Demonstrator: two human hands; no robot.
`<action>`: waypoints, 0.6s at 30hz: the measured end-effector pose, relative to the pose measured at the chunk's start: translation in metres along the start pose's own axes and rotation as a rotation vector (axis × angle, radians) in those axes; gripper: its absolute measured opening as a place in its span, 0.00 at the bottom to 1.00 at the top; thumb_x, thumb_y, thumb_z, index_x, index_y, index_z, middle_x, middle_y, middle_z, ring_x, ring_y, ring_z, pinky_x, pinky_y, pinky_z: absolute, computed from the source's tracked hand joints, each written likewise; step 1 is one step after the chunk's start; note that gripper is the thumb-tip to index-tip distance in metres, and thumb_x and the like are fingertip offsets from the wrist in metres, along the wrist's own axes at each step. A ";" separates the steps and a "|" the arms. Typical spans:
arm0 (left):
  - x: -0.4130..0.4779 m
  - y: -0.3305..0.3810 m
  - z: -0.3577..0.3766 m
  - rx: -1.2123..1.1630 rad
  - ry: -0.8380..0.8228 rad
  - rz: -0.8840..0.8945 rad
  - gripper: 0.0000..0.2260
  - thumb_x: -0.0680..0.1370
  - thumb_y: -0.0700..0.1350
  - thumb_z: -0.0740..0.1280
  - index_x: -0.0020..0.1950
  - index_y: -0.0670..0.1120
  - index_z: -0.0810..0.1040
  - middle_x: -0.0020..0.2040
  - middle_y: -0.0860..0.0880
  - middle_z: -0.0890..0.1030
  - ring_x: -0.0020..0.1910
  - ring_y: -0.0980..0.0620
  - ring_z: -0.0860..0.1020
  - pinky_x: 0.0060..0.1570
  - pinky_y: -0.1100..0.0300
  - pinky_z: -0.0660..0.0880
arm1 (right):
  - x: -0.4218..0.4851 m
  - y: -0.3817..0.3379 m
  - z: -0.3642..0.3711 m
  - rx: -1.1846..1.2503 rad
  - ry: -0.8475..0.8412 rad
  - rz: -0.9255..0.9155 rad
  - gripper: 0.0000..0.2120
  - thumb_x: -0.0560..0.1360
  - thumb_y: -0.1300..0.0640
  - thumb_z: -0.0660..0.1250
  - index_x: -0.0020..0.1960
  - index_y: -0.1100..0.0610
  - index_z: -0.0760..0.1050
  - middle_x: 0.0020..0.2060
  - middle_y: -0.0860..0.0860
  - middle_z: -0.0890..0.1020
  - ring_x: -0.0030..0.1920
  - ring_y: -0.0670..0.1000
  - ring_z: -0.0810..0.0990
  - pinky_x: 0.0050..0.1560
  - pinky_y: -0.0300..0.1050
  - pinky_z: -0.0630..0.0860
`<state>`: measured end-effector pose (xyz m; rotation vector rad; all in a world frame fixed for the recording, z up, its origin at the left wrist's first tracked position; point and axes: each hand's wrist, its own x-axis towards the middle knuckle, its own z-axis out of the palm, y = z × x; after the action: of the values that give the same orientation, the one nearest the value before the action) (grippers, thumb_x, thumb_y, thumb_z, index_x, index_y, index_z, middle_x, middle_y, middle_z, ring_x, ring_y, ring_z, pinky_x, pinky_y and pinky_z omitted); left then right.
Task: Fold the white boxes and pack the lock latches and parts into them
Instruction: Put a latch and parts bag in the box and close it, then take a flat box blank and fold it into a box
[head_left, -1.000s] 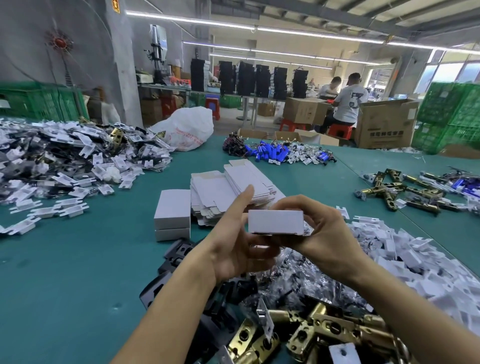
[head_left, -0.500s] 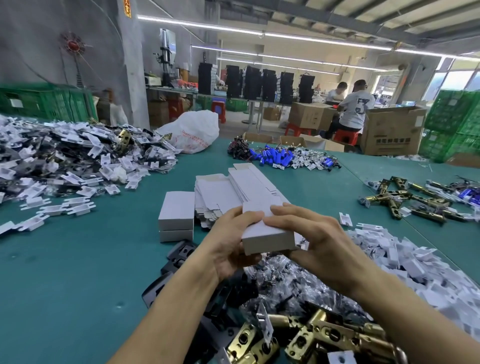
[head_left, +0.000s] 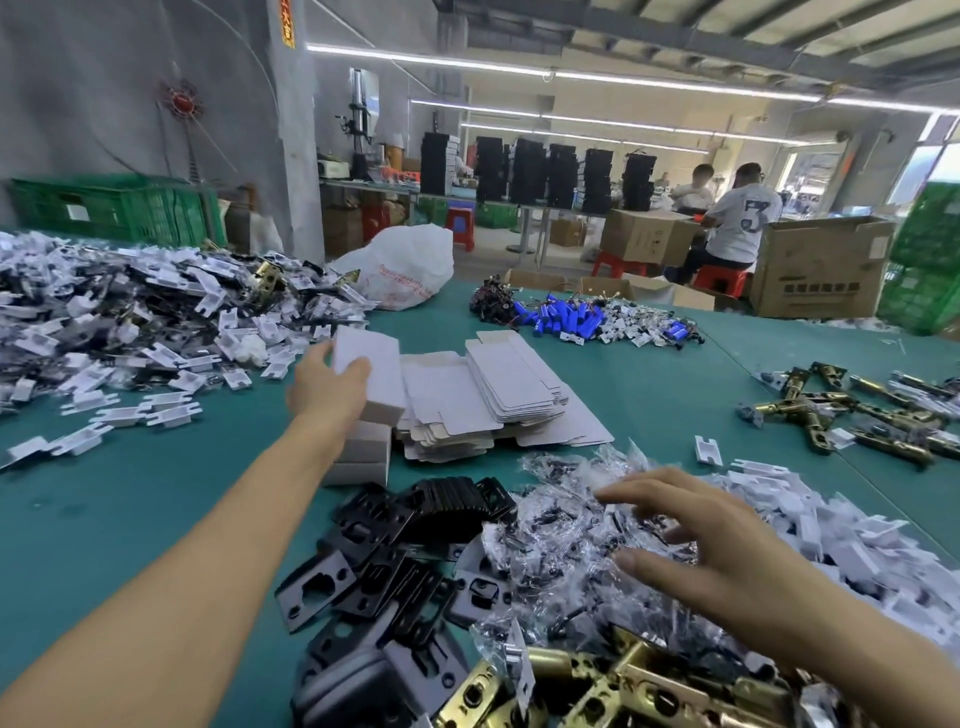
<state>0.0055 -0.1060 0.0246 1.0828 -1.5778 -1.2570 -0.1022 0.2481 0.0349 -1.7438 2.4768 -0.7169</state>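
Note:
My left hand (head_left: 326, 387) grips a folded white box (head_left: 373, 373) and holds it just above the stack of closed white boxes (head_left: 363, 453) on the green table. Flat unfolded box blanks (head_left: 483, 395) lie in a pile to the right of that stack. My right hand (head_left: 691, 535) hovers with spread fingers over a heap of small clear bags of screws (head_left: 566, 530) and holds nothing. Black strike plates (head_left: 395, 551) lie in front of me. Brass lock latches (head_left: 613, 686) fill the near bottom edge.
White plastic parts (head_left: 810, 525) are heaped at the right and more (head_left: 130, 322) at the far left. Brass latches (head_left: 852, 410) lie at the right edge. Blue batteries (head_left: 566, 319) and a white bag (head_left: 405, 270) sit at the back of the table (head_left: 104, 499).
Both hands held the box before. My left hand has carried it away to the left over the box stack, and my right hand has let go and dropped toward the screw bags.

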 end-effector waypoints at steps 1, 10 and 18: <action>0.006 -0.006 -0.004 0.098 0.024 0.023 0.22 0.81 0.46 0.65 0.75 0.51 0.68 0.67 0.46 0.77 0.54 0.46 0.76 0.48 0.54 0.73 | 0.000 0.001 0.000 0.013 0.004 0.009 0.22 0.71 0.32 0.62 0.65 0.27 0.66 0.60 0.28 0.70 0.61 0.34 0.72 0.59 0.40 0.74; 0.032 -0.014 -0.017 0.394 -0.220 0.017 0.22 0.81 0.51 0.65 0.75 0.54 0.70 0.76 0.47 0.69 0.72 0.41 0.68 0.70 0.49 0.67 | -0.003 -0.001 0.004 0.068 -0.022 0.051 0.21 0.70 0.30 0.61 0.62 0.29 0.71 0.57 0.28 0.73 0.58 0.34 0.75 0.55 0.39 0.75; 0.026 -0.018 -0.026 0.340 -0.373 0.069 0.25 0.79 0.55 0.70 0.75 0.52 0.71 0.78 0.48 0.66 0.74 0.46 0.66 0.71 0.51 0.66 | 0.001 -0.003 0.004 0.117 0.022 0.075 0.18 0.69 0.33 0.63 0.58 0.33 0.75 0.55 0.29 0.75 0.55 0.36 0.77 0.52 0.37 0.77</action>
<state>0.0246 -0.1406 0.0136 1.0259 -2.1537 -1.2219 -0.0990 0.2452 0.0327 -1.6037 2.4441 -0.8601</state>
